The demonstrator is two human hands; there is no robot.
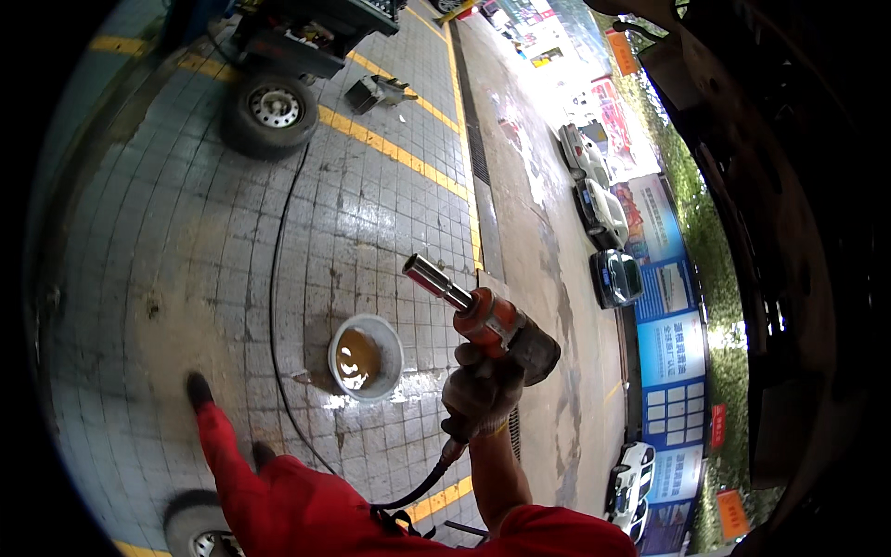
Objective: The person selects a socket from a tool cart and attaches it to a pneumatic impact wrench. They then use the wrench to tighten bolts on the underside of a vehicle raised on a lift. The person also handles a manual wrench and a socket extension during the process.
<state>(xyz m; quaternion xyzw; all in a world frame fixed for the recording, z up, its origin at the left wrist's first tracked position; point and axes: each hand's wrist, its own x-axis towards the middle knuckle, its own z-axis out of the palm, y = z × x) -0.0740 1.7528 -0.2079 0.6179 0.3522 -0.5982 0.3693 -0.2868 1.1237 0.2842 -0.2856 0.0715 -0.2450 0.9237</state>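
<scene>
My right hand, in a dark, dirty glove, is closed round the grip of an orange and black impact wrench. A long shiny socket sits on the wrench's nose and points up and to the left, touching nothing. From the bottom of the grip a black air hose runs down to the left past my red clothing. Beyond the tool, a grey basin with brownish liquid stands on the tiled floor. My left hand does not show.
A wheel stands at the upper left beside a dark tool cart. Another wheel is near my legs. A hose crosses the floor. Dark vehicle-like structure fills the right. Parked cars stand farther off.
</scene>
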